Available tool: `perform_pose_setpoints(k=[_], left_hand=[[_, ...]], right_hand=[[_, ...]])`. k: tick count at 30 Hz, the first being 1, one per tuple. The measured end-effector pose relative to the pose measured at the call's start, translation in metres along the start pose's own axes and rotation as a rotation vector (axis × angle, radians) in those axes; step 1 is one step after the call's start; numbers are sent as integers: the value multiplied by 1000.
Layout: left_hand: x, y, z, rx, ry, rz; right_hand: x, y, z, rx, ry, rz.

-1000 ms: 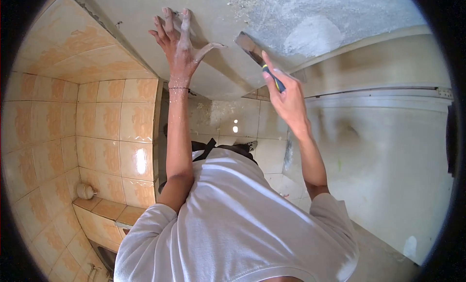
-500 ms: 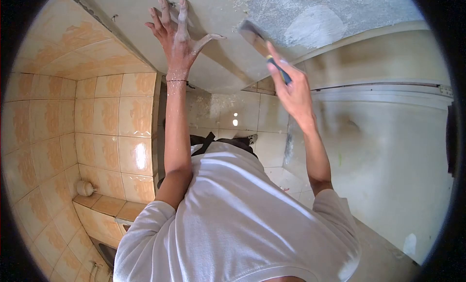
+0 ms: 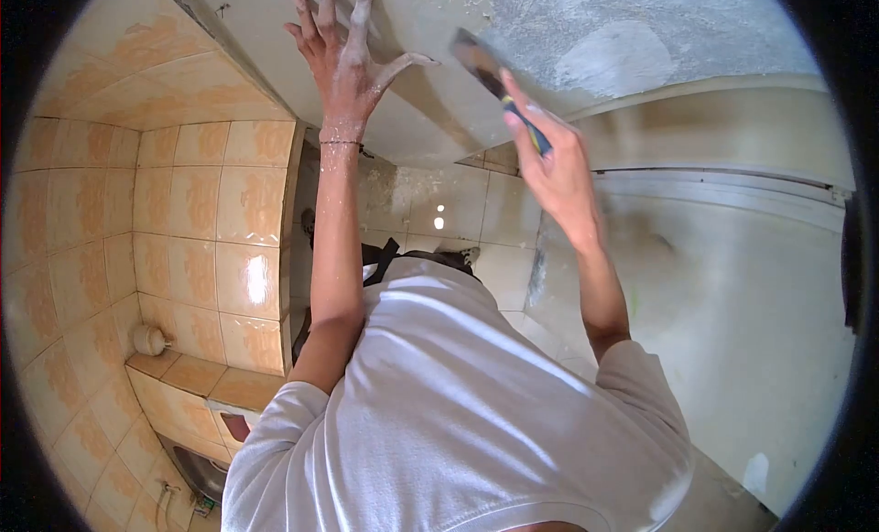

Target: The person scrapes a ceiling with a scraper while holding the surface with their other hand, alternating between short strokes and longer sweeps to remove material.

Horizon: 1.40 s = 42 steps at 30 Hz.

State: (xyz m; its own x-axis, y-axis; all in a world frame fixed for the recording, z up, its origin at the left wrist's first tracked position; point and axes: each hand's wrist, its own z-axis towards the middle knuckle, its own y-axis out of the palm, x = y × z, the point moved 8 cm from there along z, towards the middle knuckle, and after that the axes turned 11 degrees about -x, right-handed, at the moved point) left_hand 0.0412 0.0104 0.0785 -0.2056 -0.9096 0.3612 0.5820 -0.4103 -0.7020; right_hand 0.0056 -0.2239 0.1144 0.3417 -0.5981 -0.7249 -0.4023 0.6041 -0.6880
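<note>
My left hand (image 3: 348, 65) lies against the painted wall (image 3: 417, 102), its fingers spread and dusted with white powder. In my right hand (image 3: 554, 166) is a putty knife (image 3: 494, 83) with a dark and yellow handle, the fingers wrapped round it and the index finger stretched along it towards the blade. The wide blade points up and left, at the wall surface beside a rough grey scraped patch (image 3: 522, 38). Within that patch shows a pale, smoother round area (image 3: 613, 58).
Orange-patterned tiles (image 3: 192, 202) cover the wall on the left. Below it a tiled ledge (image 3: 197, 374) carries a small round white object (image 3: 149, 340), with a sink (image 3: 197, 468) nearby. A pale panel (image 3: 723, 303) stands on the right. Light floor tiles (image 3: 504, 207) lie below.
The view has shifted slightly, so the wall and left hand sit a little further right. My right hand keeps its hold on the putty knife, its blade still close to the patch's left edge.
</note>
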Motion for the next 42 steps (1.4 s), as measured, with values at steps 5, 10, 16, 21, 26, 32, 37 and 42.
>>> perform_pose_setpoints(k=[5, 10, 16, 21, 26, 32, 37, 42], left_hand=[[-3, 3, -2, -1, 23, -27], [-1, 5, 0, 8, 32, 33], [-5, 13, -8, 77, 72, -12], [-11, 14, -9, 63, 51, -40], [-8, 13, -8, 81, 77, -1], [-8, 12, -10, 85, 71, 11], [-9, 14, -6, 83, 69, 13], [-1, 11, -6, 82, 90, 15]], right_hand=[[18, -7, -2, 6, -1, -40], [25, -8, -8, -50, 94, 19], [28, 7, -1, -142, 225, -3], [32, -5, -5, -102, 121, 9], [36, 0, -6, -109, 108, 39], [32, -2, 0, -85, 114, 114], [40, -8, -3, -23, 11, 93], [31, -1, 8, -58, 29, 42]])
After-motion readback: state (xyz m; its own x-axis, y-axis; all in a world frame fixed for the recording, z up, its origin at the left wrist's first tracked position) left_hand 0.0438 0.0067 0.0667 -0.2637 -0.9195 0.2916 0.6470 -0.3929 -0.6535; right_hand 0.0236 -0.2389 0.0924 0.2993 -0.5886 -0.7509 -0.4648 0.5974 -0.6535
